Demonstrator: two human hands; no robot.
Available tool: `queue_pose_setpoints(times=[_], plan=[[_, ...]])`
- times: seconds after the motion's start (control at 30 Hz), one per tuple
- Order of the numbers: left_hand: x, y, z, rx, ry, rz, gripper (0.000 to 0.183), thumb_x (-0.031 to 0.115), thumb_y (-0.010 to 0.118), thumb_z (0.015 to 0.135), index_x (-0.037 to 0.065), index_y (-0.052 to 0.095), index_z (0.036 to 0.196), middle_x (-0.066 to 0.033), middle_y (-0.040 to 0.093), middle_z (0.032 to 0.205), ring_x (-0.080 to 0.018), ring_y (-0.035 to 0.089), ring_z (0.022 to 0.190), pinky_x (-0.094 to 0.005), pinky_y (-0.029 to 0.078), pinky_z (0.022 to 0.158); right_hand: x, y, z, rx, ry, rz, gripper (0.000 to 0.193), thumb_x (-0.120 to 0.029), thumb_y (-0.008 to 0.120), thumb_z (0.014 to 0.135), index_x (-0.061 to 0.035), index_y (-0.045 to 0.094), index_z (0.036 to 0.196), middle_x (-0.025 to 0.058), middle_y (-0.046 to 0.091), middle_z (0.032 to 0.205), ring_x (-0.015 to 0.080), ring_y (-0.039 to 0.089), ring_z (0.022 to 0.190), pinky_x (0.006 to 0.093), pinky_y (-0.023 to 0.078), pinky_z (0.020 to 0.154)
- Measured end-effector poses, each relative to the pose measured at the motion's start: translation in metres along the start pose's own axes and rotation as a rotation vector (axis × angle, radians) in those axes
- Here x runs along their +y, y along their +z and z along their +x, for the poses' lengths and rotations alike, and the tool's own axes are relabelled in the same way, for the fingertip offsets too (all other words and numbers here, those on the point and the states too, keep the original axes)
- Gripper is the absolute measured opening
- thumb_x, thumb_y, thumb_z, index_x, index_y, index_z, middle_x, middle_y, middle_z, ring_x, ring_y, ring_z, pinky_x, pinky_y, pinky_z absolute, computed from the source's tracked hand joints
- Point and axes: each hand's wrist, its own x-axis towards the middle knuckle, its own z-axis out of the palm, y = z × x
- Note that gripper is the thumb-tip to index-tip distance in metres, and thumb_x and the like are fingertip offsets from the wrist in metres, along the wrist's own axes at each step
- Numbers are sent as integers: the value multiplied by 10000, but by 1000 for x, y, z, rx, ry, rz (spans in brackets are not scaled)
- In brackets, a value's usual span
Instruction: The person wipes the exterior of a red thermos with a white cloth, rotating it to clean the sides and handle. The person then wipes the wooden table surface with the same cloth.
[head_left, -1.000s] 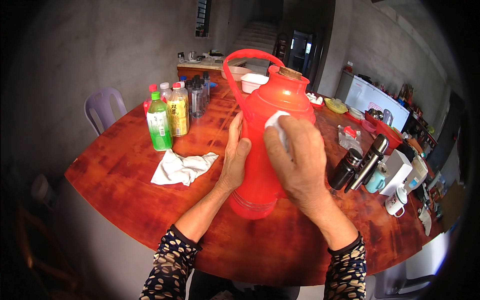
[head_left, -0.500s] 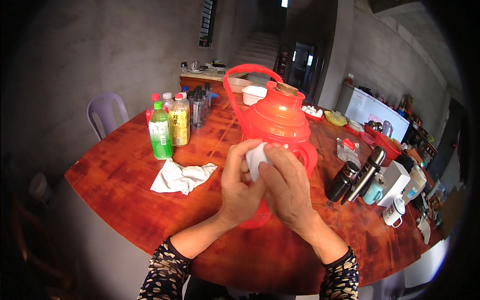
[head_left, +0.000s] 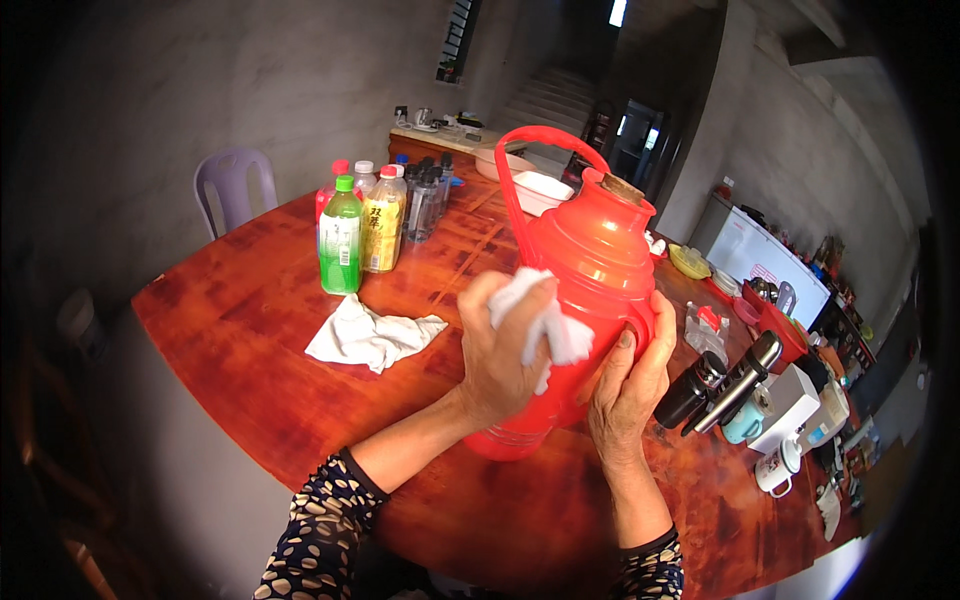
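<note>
In the middle of the table (head_left: 260, 350) stands a large red thermos flask (head_left: 590, 245), slightly tilted in view, with a cork (head_left: 622, 187) in its mouth and its hoop handle raised. My left hand (head_left: 497, 360) is closed around a crumpled white cloth (head_left: 560, 338), which lies against the flask's left side. On the other side, my right hand (head_left: 632, 385) wraps its fingers around the flask's side handle (head_left: 640, 322), thumb toward me. Another white cloth (head_left: 372, 336) lies loose on the table to the left.
Beyond the loose cloth stand a green bottle (head_left: 341, 245), a yellow bottle (head_left: 382, 225) and several others. At the right are a black flask (head_left: 688, 392), a steel flask (head_left: 745, 378), a white box (head_left: 783, 405) and a white mug (head_left: 777, 470). A purple chair (head_left: 236, 180) stands behind.
My hands were together around the cloth in front of the flask. They have parted: the left presses the cloth to the flask, the right has taken the side handle. The view has tilted.
</note>
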Motion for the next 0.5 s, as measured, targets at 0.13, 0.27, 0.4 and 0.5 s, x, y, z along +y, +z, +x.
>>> queue_pose_setpoints(times=[0.13, 0.27, 0.4, 0.5], plan=[[-28, 9, 9, 127, -352, -247, 276, -48, 492, 882, 23, 503, 1148, -163, 432, 1101, -218, 571, 821, -327, 468, 749, -1, -2, -3, -38, 84, 50, 414, 28, 451, 920, 82, 380, 1324, 256, 524, 1225, 358, 575, 1071, 386, 459, 916], [-32, 15, -8, 83, -578, -546, 298, -5, 465, 921, -10, 403, 1212, -139, 438, 1138, -195, 566, 892, -330, 472, 795, 1, 1, -4, -5, 34, 38, 417, 35, 449, 916, 95, 374, 1322, 254, 509, 1248, 360, 563, 1090, 385, 450, 930], [-15, 13, -8, 70, -377, -503, 386, 29, 506, 910, 6, 346, 1260, -145, 412, 1202, -201, 541, 969, -324, 467, 843, -1, 0, -5, -25, 110, 74, 418, 41, 450, 907, 87, 387, 1318, 241, 513, 1248, 336, 566, 1091, 375, 447, 932], [-4, 5, -14, 21, -105, -163, 468, 44, 581, 859, 6, 368, 1274, -182, 405, 1238, -291, 496, 1082, -394, 413, 916, 1, 1, -5, -13, 104, 89, 417, 43, 449, 904, 77, 398, 1316, 226, 519, 1245, 316, 571, 1085, 367, 447, 928]])
